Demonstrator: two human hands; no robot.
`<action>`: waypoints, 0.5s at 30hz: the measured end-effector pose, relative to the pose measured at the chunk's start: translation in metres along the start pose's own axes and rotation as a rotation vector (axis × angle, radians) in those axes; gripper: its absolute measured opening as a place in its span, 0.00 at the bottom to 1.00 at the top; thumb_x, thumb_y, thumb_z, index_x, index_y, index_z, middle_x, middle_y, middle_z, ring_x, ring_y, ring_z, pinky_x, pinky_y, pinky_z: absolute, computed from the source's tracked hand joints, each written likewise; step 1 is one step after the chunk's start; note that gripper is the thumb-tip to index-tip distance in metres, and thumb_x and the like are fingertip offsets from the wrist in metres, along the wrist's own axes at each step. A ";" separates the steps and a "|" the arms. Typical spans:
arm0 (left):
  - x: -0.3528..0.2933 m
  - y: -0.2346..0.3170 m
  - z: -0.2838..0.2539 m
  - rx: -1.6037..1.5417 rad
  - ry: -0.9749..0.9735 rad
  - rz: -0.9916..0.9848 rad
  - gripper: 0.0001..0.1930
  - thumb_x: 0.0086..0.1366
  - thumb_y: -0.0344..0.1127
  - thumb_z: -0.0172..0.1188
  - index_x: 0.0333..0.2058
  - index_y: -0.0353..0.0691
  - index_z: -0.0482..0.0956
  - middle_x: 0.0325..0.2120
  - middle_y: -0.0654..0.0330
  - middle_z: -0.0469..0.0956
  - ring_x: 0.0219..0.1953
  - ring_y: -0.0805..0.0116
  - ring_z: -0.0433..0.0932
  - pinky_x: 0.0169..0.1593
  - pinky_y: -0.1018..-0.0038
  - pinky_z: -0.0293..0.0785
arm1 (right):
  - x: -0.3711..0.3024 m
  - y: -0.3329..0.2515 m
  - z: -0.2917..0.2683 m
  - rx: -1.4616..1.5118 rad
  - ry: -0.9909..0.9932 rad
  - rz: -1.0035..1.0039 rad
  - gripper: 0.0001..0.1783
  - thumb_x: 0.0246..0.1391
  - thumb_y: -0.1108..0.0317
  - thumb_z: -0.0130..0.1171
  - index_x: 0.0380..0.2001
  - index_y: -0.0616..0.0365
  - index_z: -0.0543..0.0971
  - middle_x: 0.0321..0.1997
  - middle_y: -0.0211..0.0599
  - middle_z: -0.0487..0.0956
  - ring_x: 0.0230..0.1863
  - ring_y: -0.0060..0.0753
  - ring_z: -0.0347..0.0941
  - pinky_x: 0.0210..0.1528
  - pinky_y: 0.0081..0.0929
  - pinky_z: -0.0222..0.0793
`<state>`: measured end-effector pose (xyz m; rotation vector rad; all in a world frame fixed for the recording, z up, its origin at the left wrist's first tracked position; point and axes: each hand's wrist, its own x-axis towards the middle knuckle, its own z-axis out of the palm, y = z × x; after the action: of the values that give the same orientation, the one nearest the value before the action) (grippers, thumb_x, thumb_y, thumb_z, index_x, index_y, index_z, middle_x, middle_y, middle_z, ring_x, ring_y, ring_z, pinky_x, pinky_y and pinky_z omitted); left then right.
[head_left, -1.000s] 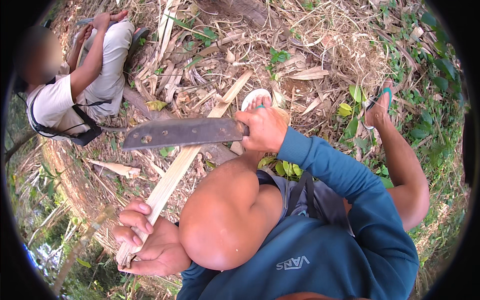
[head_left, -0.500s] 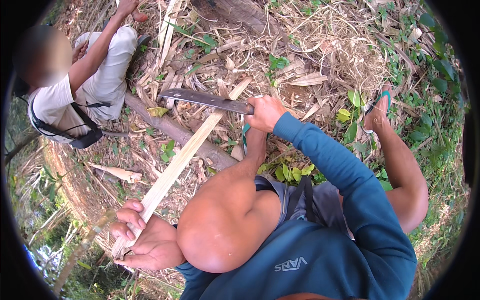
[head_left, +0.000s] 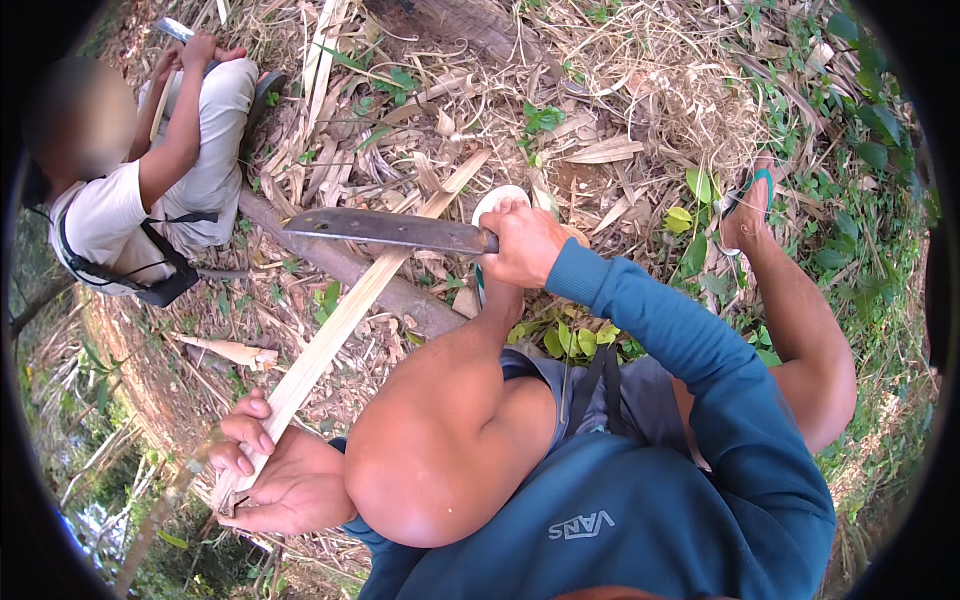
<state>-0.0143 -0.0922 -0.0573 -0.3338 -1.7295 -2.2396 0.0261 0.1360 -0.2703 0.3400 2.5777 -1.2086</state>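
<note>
A long pale bamboo strip slants from the lower left up to the litter near my left foot. My left hand is closed round its near end beside my bent knee, fingers curled over the edge and thumb beneath. In my right hand is the handle of a machete, its wide dark blade pointing left. The blade lies across the far part of the strip; whether it bites into the wood I cannot tell. Most of the handle is hidden in my fist.
A thick branch lies on the ground under the strip. At upper left another person sits holding a blade. A log lies at the top, dry leaves and shavings around it. My sandalled right foot is planted at right.
The machete has slid a little down the strip toward my left hand, which keeps its hold. The other person's hands have come lower, and a blade now shows there.
</note>
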 end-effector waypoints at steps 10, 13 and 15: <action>0.003 -0.002 -0.004 0.009 -0.021 -0.014 0.28 0.68 0.65 0.30 0.32 0.44 0.61 0.23 0.59 0.59 0.34 0.60 0.60 0.54 0.56 0.56 | -0.003 0.003 -0.006 0.072 -0.050 0.081 0.20 0.41 0.59 0.57 0.36 0.61 0.81 0.30 0.61 0.80 0.36 0.58 0.79 0.46 0.48 0.74; 0.002 0.000 -0.007 -0.027 -0.035 -0.012 0.28 0.68 0.65 0.30 0.32 0.44 0.62 0.23 0.59 0.60 0.35 0.59 0.61 0.55 0.54 0.56 | -0.003 0.017 -0.003 -0.066 0.007 0.046 0.22 0.43 0.58 0.58 0.39 0.60 0.82 0.33 0.61 0.80 0.38 0.56 0.79 0.47 0.47 0.74; 0.011 -0.003 0.005 -0.042 -0.047 -0.058 0.28 0.68 0.65 0.29 0.32 0.44 0.62 0.23 0.59 0.60 0.35 0.59 0.61 0.55 0.54 0.56 | 0.031 0.048 -0.018 -0.030 -0.142 0.287 0.22 0.44 0.56 0.58 0.39 0.61 0.82 0.37 0.62 0.80 0.42 0.56 0.79 0.49 0.45 0.74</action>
<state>-0.0256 -0.0882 -0.0545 -0.3524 -1.7383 -2.3299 0.0098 0.1834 -0.3042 0.5733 2.3276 -1.0506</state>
